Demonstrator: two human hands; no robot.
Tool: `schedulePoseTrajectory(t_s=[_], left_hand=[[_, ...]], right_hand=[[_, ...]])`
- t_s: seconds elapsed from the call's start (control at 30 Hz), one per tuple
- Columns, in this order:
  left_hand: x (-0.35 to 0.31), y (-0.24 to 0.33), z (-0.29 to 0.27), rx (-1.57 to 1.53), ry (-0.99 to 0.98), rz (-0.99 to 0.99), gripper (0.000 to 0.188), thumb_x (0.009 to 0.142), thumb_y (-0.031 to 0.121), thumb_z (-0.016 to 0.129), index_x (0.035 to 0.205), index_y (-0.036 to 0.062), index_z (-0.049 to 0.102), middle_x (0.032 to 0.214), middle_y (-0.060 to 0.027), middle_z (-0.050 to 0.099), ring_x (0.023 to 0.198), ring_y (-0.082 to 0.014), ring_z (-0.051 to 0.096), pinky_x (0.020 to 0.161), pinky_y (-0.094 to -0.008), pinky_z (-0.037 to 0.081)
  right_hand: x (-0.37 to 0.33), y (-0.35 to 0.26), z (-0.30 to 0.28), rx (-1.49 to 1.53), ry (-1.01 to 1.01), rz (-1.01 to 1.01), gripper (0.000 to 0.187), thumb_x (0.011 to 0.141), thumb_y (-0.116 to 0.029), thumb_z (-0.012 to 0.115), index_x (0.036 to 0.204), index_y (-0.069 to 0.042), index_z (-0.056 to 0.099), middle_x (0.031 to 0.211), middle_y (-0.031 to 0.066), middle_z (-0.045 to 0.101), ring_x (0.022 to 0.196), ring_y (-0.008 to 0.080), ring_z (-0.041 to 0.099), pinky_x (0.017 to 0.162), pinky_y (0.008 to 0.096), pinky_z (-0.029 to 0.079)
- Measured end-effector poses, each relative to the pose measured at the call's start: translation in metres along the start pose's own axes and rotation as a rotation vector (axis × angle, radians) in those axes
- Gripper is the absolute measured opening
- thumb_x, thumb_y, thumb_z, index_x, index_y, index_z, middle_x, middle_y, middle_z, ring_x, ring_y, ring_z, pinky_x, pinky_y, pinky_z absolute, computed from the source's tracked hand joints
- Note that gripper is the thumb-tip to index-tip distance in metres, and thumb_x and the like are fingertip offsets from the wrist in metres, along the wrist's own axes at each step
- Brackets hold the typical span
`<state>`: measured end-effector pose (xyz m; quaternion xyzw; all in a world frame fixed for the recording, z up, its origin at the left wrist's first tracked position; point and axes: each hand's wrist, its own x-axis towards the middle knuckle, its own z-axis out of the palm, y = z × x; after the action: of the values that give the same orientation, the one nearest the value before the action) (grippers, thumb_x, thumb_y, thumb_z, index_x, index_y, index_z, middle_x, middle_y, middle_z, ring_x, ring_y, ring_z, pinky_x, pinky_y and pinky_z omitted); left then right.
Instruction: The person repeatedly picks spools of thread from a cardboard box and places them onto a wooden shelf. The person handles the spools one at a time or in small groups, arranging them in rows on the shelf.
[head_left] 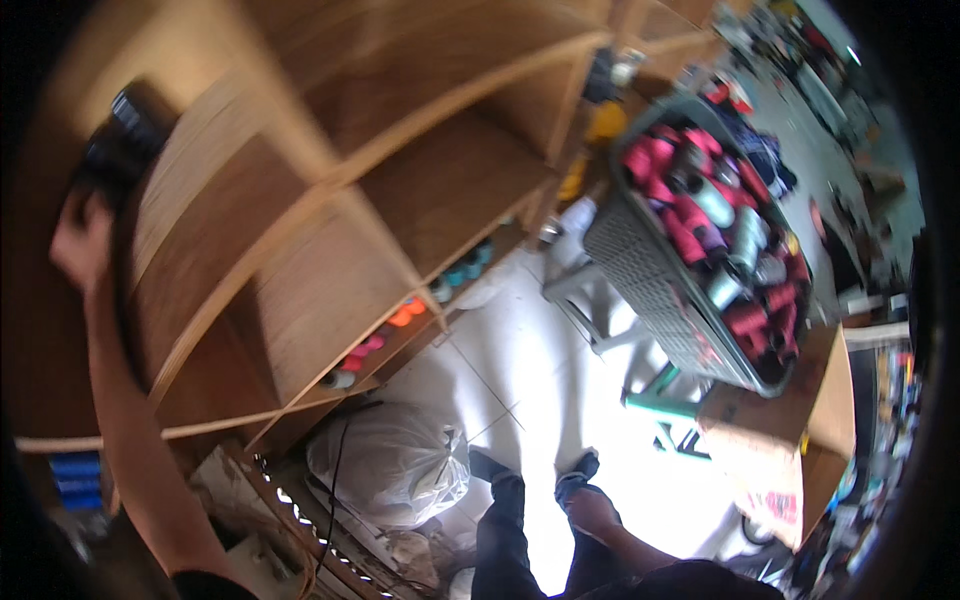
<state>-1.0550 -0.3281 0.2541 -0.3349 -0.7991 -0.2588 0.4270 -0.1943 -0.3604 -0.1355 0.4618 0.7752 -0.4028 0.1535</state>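
The left hand (83, 240) reaches up into a compartment at the upper left, its fingers against a cluster of dark, glossy, spool-like objects (125, 140). Blur keeps me from telling whether the fingers close on one or only touch it; there seem to be at least two objects, though their outlines run together. The right hand (592, 512) hangs low by the person's right leg (578, 490); I cannot tell whether its fingers are curled or spread.

Around the left arm stands one wooden shelf unit (335, 185) divided into compartments. Below the forearm, at the left edge, about four blue spools (75, 480) lie stacked. Along the unit's lowest row sit roughly two orange spools (405, 312), a few pink spools (362, 352) and about three teal spools (468, 268), too small to count surely.

Beside the unit, one knotted white plastic bag (390, 465) rests near the feet. Across the pale tiled floor (480, 370), one grey basket (640, 270) stands on a grey stool (575, 285), heaped with pink, red and pale-green thread spools (690, 225), too many and overlapping to count. Near it is one open cardboard carton (780, 425) by a green stool (660, 405); its side bears red printing (782, 505), too small to read.
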Motion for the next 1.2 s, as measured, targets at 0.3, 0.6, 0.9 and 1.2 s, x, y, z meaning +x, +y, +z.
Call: schedulePoseTrajectory(t_s=[0.3, 0.6, 0.9, 1.2], left_hand=[[-0.286, 0.226, -0.040, -0.419, -0.307, 0.112, 0.024, 0.087, 0.023, 0.065, 0.103, 0.0069, 0.069, 0.094, -0.0104, 0.071, 0.087, -0.0226, 0.070, 0.076, -0.0349, 0.055], [-0.382, 0.739, -0.203, -1.693, -0.538, 0.829, 0.009, 0.082, 0.018, 0.065, 0.084, 0.0091, 0.067, 0.078, -0.0060, 0.066, 0.073, -0.0222, 0.067, 0.061, -0.0361, 0.054], [-0.379, 1.013, -0.305, -1.221, -1.272, 1.178, 0.025, 0.086, -0.010, 0.052, 0.104, 0.0020, 0.065, 0.100, -0.0129, 0.067, 0.088, -0.0226, 0.067, 0.080, -0.0317, 0.052], [-0.542, 1.085, -0.210, -0.740, -1.055, 1.821, 0.051, 0.083, 0.002, 0.061, 0.133, 0.0088, 0.055, 0.138, -0.0183, 0.050, 0.125, -0.0371, 0.054, 0.099, -0.0497, 0.049]], right_hand=[[-0.087, 0.083, -0.067, 0.157, -0.107, 0.377, 0.033, 0.096, -0.030, 0.054, 0.099, -0.001, 0.069, 0.094, 0.0229, 0.070, 0.091, 0.0409, 0.069, 0.083, 0.0523, 0.054], [-0.185, 0.057, -0.231, 0.448, 0.873, -0.253, 0.014, 0.077, -0.007, 0.073, 0.090, -0.010, 0.069, 0.078, 0.0069, 0.066, 0.069, 0.0262, 0.066, 0.062, 0.0364, 0.052], [-0.304, 0.278, -0.401, -0.054, 1.398, 0.323, 0.014, 0.091, -0.021, 0.068, 0.097, -0.009, 0.068, 0.082, 0.0108, 0.067, 0.064, 0.0290, 0.065, 0.056, 0.0391, 0.052], [-0.292, 0.508, -0.403, -0.040, 0.215, 0.514, 0.040, 0.076, -0.015, 0.076, 0.112, 0.000, 0.067, 0.099, 0.0217, 0.071, 0.101, 0.0376, 0.070, 0.086, 0.0439, 0.057]])
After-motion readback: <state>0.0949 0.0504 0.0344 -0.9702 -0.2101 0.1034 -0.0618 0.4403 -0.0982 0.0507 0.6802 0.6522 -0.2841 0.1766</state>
